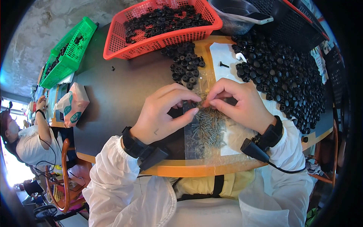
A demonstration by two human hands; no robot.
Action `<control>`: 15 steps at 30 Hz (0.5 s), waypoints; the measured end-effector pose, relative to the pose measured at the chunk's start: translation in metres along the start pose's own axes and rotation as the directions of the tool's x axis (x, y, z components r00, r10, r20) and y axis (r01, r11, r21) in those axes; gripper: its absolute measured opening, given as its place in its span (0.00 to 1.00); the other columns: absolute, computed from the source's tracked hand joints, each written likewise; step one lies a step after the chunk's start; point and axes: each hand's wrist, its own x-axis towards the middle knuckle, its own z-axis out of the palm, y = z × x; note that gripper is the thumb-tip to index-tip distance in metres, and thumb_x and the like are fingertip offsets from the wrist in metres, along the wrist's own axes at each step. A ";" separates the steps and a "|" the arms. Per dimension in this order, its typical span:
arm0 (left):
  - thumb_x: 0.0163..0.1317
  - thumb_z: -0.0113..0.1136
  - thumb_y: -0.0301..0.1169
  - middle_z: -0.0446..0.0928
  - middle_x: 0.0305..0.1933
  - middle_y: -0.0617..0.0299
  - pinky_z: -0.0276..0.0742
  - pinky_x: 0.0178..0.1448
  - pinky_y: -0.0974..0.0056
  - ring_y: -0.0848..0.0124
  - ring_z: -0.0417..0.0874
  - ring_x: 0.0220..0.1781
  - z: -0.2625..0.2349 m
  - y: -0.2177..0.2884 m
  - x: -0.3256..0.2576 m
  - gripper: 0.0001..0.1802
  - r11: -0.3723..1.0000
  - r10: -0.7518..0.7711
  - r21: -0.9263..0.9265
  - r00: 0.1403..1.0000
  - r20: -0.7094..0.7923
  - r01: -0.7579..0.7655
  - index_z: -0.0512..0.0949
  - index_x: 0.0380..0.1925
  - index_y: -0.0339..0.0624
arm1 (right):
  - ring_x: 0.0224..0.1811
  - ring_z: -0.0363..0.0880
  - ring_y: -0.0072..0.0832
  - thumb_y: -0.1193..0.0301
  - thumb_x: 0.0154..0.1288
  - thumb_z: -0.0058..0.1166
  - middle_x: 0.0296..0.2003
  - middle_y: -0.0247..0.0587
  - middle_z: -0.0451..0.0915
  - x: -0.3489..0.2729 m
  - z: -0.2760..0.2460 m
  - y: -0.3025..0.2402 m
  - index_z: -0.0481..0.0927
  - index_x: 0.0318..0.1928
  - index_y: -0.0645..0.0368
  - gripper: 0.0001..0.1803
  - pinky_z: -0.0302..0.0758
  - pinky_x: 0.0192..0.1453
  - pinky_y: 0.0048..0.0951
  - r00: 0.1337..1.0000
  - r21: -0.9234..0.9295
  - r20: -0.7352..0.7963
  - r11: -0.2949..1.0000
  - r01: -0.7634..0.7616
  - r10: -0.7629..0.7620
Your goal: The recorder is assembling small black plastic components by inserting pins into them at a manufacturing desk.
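Small black cap (189, 106) is what we are finding pinched between the thumb and forefinger of the left hand (164, 113), held just above the tabletop (121, 87) at the middle of the view. The right hand (242, 104) is meeting it from the other side, its fingertips closed on what we are taking to be a small screw (204, 103), though the piece is too small to confirm. Both grips are clenched, fingertip to fingertip, with the two hands almost touching.

We are judging the cap to be light, stiff and slightly slick moulded plastic, best held by its rim so the centre hole stays free. The screw appears thin and hard, easy to drop, and is best taken near its head.

Directly beneath the hands we are noting a loose pile of screws (208, 130) lying on a clear plastic sheet (196, 149). Beyond the fingers, a small cluster of black caps (186, 64) is sitting on the tabletop, and a far larger heap of black caps (287, 79) is spreading to the right. A red basket (162, 39) with more black parts is standing further back, a green basket (70, 53) to the left, and a white packet (73, 104) near the left edge. Another person is seated at lower left.
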 end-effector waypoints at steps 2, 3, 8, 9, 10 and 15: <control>0.53 0.68 0.23 0.78 0.38 0.61 0.77 0.38 0.67 0.69 0.79 0.35 0.000 0.001 -0.001 0.15 1.000 -0.010 -0.010 1.000 -0.005 0.010 0.81 0.42 0.42 | 0.38 0.84 0.26 0.80 0.58 0.60 0.35 0.38 0.83 0.002 0.001 0.002 0.81 0.39 0.60 0.08 0.77 0.45 0.23 1.000 0.013 0.010 1.000 0.025 -0.025; 0.53 0.68 0.23 0.78 0.37 0.61 0.76 0.38 0.67 0.69 0.78 0.34 0.001 0.000 0.000 0.15 1.000 -0.001 0.010 1.000 -0.025 0.001 0.81 0.43 0.42 | 0.37 0.82 0.29 0.78 0.58 0.60 0.34 0.37 0.83 0.003 -0.002 0.000 0.81 0.39 0.59 0.08 0.76 0.43 0.27 0.983 -0.236 -0.037 0.958 0.164 -0.178; 0.53 0.66 0.23 0.77 0.36 0.62 0.75 0.37 0.68 0.70 0.75 0.31 0.001 -0.002 0.001 0.16 0.994 -0.097 0.043 0.985 -0.140 0.104 0.80 0.44 0.42 | 0.41 0.76 0.36 0.75 0.54 0.61 0.36 0.35 0.81 0.007 -0.007 0.006 0.82 0.41 0.58 0.12 0.74 0.47 0.36 0.910 -0.621 -0.086 0.736 0.270 -0.406; 0.53 0.66 0.23 0.77 0.35 0.62 0.74 0.37 0.69 0.71 0.75 0.30 0.002 -0.005 0.000 0.16 0.993 -0.104 0.042 0.979 -0.176 0.113 0.80 0.44 0.43 | 0.43 0.75 0.36 0.75 0.53 0.62 0.38 0.35 0.81 0.008 -0.007 0.007 0.82 0.42 0.57 0.14 0.73 0.49 0.36 0.913 -0.650 -0.076 0.714 0.260 -0.401; 0.54 0.66 0.23 0.76 0.35 0.62 0.74 0.37 0.69 0.71 0.74 0.30 0.003 -0.007 -0.001 0.16 0.992 -0.112 0.040 0.971 -0.212 0.123 0.79 0.45 0.43 | 0.45 0.74 0.36 0.75 0.52 0.62 0.40 0.35 0.80 0.008 -0.007 0.008 0.83 0.44 0.57 0.16 0.73 0.51 0.36 0.916 -0.678 -0.065 0.691 0.251 -0.396; 0.54 0.64 0.20 0.76 0.36 0.62 0.71 0.40 0.71 0.75 0.72 0.32 0.001 -0.004 0.000 0.14 0.991 -0.123 0.029 0.976 -0.180 0.130 0.81 0.43 0.39 | 0.50 0.73 0.38 0.76 0.52 0.63 0.46 0.37 0.78 0.014 0.001 0.014 0.83 0.48 0.56 0.19 0.71 0.55 0.38 0.920 -0.704 0.004 0.652 0.282 -0.393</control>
